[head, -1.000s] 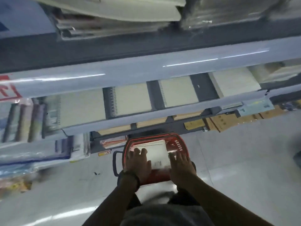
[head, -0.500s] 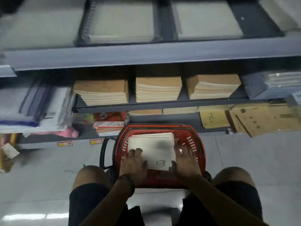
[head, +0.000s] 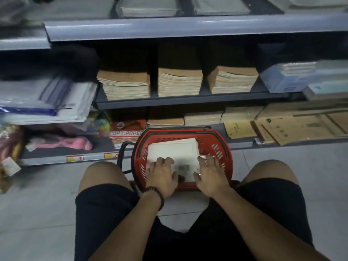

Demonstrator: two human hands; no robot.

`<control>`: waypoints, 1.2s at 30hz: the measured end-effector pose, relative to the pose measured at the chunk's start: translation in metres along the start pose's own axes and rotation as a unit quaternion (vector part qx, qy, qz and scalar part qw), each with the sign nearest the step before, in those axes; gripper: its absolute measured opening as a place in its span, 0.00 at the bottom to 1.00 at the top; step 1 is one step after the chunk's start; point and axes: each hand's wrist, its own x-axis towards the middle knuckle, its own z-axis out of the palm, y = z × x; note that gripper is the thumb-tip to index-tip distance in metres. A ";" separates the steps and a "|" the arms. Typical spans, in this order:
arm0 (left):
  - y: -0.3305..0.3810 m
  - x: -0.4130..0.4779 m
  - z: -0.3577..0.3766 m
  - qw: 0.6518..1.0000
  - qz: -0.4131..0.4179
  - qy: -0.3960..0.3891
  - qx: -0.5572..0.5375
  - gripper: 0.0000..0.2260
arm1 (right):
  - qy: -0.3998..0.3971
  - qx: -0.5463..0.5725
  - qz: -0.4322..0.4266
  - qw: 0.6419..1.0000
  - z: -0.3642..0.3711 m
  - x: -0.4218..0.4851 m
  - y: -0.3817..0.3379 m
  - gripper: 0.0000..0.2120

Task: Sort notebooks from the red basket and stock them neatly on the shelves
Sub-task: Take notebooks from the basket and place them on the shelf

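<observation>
Inside the red basket (head: 188, 132) we find the left hand (head: 162, 175) and right hand (head: 210, 176) spread flat on the white notebooks (head: 173, 150); lifted ungripped, this stack could spill.

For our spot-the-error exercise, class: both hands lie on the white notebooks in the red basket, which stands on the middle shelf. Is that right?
Not quite. The head view shows the basket standing on the floor, not on the middle shelf. The rest holds: the left hand and right hand lie on the white notebooks in the red basket.
</observation>
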 end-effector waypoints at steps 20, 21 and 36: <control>-0.029 0.107 0.115 0.560 -0.467 -0.144 -0.670 0.19 | -0.169 0.189 0.122 0.960 0.071 0.109 0.026 0.13; -0.028 0.109 0.121 0.555 -0.463 -0.139 -0.677 0.18 | -0.174 0.202 0.136 0.954 0.075 0.111 0.025 0.11; -0.032 0.096 0.129 0.802 -0.414 -0.017 -0.429 0.18 | -0.117 0.542 0.342 0.759 0.086 0.132 0.018 0.17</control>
